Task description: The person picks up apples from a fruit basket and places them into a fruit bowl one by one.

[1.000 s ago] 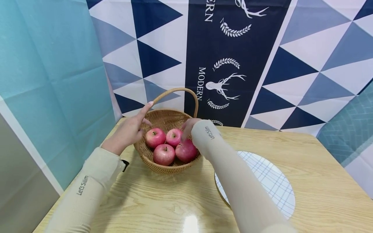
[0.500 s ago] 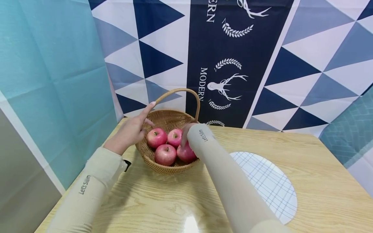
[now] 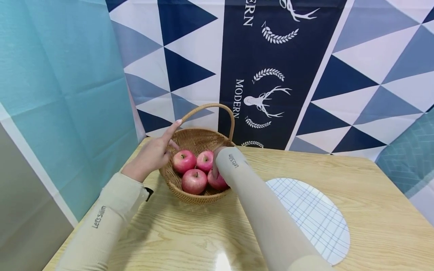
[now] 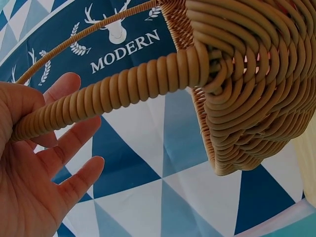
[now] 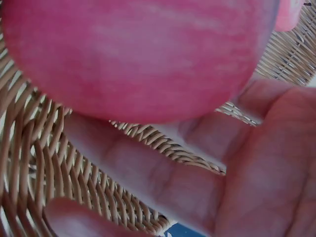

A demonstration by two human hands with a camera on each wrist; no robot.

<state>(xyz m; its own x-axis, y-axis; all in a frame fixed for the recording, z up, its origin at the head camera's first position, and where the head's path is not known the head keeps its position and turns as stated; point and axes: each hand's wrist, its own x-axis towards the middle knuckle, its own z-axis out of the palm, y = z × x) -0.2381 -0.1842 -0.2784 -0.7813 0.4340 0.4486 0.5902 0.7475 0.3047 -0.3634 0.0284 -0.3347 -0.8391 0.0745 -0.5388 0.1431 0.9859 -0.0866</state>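
A brown wicker basket (image 3: 194,198) with a tall arched handle (image 4: 108,94) stands on the table and contains several red apples. My left hand (image 3: 151,154) grips the handle's left side; in the left wrist view it passes between the thumb and fingers, with two fingers spread. Inside the basket, my right hand (image 3: 217,160) holds the right-hand apple (image 3: 217,181). The right wrist view shows that apple's side (image 5: 138,64) close up, fingers (image 5: 148,168) reaching along it against the basket wall. Beside it lie a front apple (image 3: 194,181), a left apple (image 3: 184,162) and a rear apple (image 3: 205,161).
A round white mat or plate with blue grid lines (image 3: 315,218) lies on the wooden table (image 3: 176,241) at right, partly behind my right forearm. Patterned cloth (image 3: 261,101) hangs behind the basket, and a teal sheet (image 3: 68,94) hangs at left.
My right hand has moved down and slightly left onto the right-hand apple, its fingers now around it. The left hand stays on the handle. The head view has shifted slightly.
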